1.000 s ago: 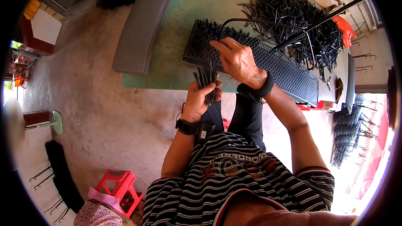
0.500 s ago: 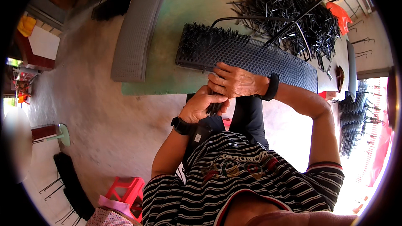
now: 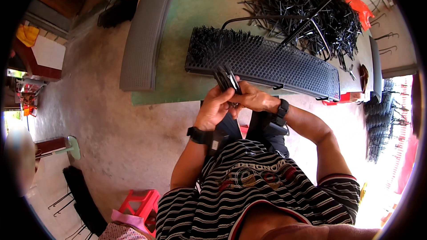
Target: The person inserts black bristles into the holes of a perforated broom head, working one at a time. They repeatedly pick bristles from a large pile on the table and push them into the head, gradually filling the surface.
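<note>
Close to the table's near edge, my left hand (image 3: 211, 110) is closed around a bundle of thin black strips (image 3: 226, 80). My right hand (image 3: 254, 98) pinches the same bundle from the other side, its fingers wrapped near the lower end. The strips' upper ends stick up from my hands toward a dark panel (image 3: 284, 67) full of round holes. Similar black pieces (image 3: 213, 40) stand upright in the panel's left part, while its right part shows bare holes. Behind it lies a big loose pile of black strips (image 3: 307, 15).
A bent black rod frame (image 3: 267, 17) rises behind the panel. Long grey perforated sheets (image 3: 149, 35) lie along the green table's (image 3: 178, 62) left side. Orange-red bags (image 3: 360, 11) sit at the far edges. A red stool (image 3: 142, 202) stands on the floor at lower left.
My right hand has drawn back from the panel's edge toward me. The bundle, mostly covered before, now shows upright above both hands.
</note>
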`<state>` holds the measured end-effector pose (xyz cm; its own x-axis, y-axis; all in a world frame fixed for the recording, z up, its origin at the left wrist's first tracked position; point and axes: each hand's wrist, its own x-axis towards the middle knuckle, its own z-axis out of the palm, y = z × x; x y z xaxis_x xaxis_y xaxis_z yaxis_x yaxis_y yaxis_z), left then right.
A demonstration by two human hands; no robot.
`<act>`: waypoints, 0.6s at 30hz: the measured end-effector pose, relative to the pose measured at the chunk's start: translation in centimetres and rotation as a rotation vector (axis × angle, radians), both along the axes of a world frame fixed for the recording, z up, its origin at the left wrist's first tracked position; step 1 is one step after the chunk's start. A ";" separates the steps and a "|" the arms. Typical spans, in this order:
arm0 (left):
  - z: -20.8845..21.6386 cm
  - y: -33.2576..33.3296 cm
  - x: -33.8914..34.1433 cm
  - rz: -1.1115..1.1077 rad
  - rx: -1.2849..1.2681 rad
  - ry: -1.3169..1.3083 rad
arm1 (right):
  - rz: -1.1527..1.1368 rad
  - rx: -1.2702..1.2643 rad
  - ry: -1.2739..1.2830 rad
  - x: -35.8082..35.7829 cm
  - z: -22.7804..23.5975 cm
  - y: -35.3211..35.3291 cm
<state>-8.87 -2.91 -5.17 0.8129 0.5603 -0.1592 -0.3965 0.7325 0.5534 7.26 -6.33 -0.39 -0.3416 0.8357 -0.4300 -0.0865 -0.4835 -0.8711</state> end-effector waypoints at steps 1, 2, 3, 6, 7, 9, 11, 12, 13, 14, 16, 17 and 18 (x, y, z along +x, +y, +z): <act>0.1 -0.1 0.5 0.062 -0.039 0.063 | -0.027 -0.014 0.036 -0.6 0.1 0.1; 0.2 -0.2 1.0 0.124 -0.077 0.128 | -0.055 -0.027 0.071 -0.9 0.1 0.2; 0.3 -0.3 1.5 0.186 -0.114 0.192 | -0.012 -0.019 0.045 -0.8 0.1 0.3; 1.1 -0.5 2.3 0.310 -0.182 0.234 | 0.114 0.024 -0.134 -0.4 0.5 0.8; 1.0 -0.7 2.4 0.360 -0.172 0.204 | 0.160 0.052 -0.258 -0.3 1.4 1.0; 0.4 -0.8 2.4 0.459 -0.154 0.147 | 0.280 0.117 -0.477 0.0 3.2 1.6; 0.6 -0.5 2.3 0.507 -0.107 0.154 | 0.418 0.193 -0.675 1.5 4.6 2.0; 0.8 -0.4 2.3 0.529 -0.083 0.157 | 0.358 0.203 -0.662 2.4 4.3 2.3; 1.1 -0.3 2.0 0.487 -0.082 0.191 | 0.231 0.206 -0.671 2.8 4.1 2.8; 1.5 -0.1 1.6 0.446 -0.082 0.226 | 0.105 0.209 -0.677 3.2 3.9 3.3; 1.3 -0.2 1.5 0.407 -0.066 0.253 | -0.070 0.195 -0.596 3.4 3.2 4.1; 1.3 -0.4 1.4 0.389 -0.043 0.265 | -0.118 0.178 -0.508 3.1 2.6 4.6; 1.4 -0.5 1.3 0.372 -0.020 0.277 | -0.166 0.162 -0.421 2.8 2.0 5.0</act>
<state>-7.54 -3.45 -3.76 0.4830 0.8002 -0.3556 -0.4734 0.5803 0.6627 10.04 -1.29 1.59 -0.0223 0.9318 -0.3622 0.2251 -0.3483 -0.9100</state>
